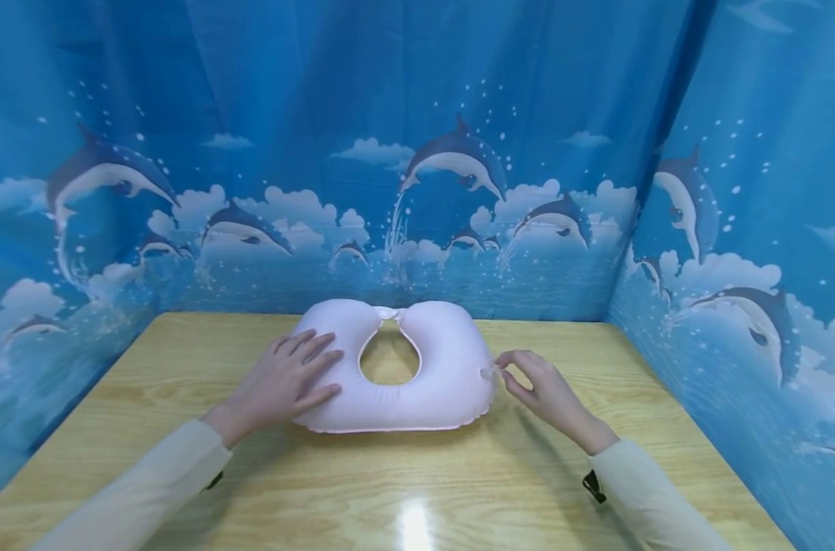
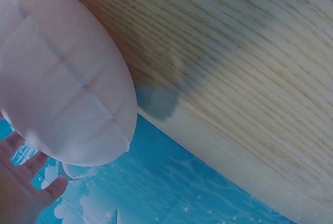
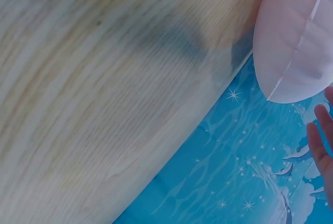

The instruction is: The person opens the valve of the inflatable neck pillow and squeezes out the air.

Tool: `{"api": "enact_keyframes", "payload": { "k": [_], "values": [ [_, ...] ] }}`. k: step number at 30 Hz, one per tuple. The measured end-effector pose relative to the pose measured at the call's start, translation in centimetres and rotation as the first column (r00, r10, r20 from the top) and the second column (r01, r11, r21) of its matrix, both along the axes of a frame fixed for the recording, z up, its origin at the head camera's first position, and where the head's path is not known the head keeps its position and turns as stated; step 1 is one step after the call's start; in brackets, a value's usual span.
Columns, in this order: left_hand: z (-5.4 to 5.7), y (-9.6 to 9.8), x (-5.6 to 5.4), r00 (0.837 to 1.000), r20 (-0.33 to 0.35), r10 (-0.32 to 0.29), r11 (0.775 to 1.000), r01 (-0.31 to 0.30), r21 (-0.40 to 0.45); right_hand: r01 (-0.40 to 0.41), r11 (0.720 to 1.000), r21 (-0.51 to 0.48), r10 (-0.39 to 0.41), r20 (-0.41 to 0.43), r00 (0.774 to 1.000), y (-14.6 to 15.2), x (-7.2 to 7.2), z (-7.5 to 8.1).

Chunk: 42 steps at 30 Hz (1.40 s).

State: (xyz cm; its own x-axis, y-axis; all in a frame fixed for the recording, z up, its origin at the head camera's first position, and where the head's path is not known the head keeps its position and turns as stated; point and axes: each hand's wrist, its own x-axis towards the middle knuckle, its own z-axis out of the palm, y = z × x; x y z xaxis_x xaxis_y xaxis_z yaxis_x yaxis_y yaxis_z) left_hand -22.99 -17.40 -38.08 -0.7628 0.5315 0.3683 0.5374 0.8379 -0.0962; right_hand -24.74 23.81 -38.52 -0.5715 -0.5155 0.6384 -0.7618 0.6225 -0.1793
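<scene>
A puffed-up pale pink inflatable neck pillow (image 1: 389,409) lies on the table, its narrow opening at the far side. My left hand (image 1: 286,379) rests on the pillow's left lobe with fingers spread and fairly straight. In the left wrist view, fingers (image 2: 34,164) appear beside the pillow's seamed, rounded side (image 2: 78,67). At the right edge, my right hand (image 1: 544,386) pinches a small clear valve (image 1: 488,373) between thumb and index fingertip. The right wrist view catches several fingers (image 3: 318,140) just under the pillow's rounded end (image 3: 296,41); the valve is out of sight there.
The wood-grain table (image 1: 403,486) carries the pillow near its far edge. A blue curtain (image 1: 286,92) printed with dolphins hangs behind the table and along its sides. Both forearms wear light sleeves (image 1: 647,490).
</scene>
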Motion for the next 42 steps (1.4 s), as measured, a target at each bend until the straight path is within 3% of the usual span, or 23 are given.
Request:
{"api": "enact_keyframes", "payload": {
  "k": [7, 15, 23, 29, 37, 42],
  "values": [
    [0.0, 0.0, 0.1, 1.0, 0.02, -0.002, 1.0, 0.003, -0.018, 0.008, 1.0, 0.015, -0.009, 0.049, 0.999, -0.5, -0.1, -0.4],
    [-0.2, 0.3, 0.1, 1.0, -0.006, -0.013, 1.0, 0.013, -0.009, 0.03, 0.999, 0.018, -0.031, 0.065, 0.997, -1.2, -0.1, -0.8],
    [-0.1, 0.9, -0.1, 1.0, 0.01, -0.005, 1.0, 0.005, -0.027, 0.036, 0.999, 0.022, -0.04, 0.189, 0.981, -1.4, -0.2, -1.0],
    [0.1, 2.1, -0.1, 0.999, 0.003, -0.04, 0.999, 0.04, -0.025, 0.042, 0.999, 0.027, -0.048, 0.274, 0.96, -1.4, -0.4, -1.2],
    [-0.1, 4.5, -0.3, 0.991, -0.041, -0.125, 0.992, 0.126, 0.001, 0.036, 0.999, 0.02, -0.04, 0.294, 0.955, -1.4, -0.6, -1.7],
    [-0.1, 6.5, -0.4, 0.986, -0.006, -0.164, 0.986, 0.164, 0.027, 0.042, 0.999, 0.016, -0.044, 0.31, 0.95, -1.5, -0.6, -1.9]
  ]
}}
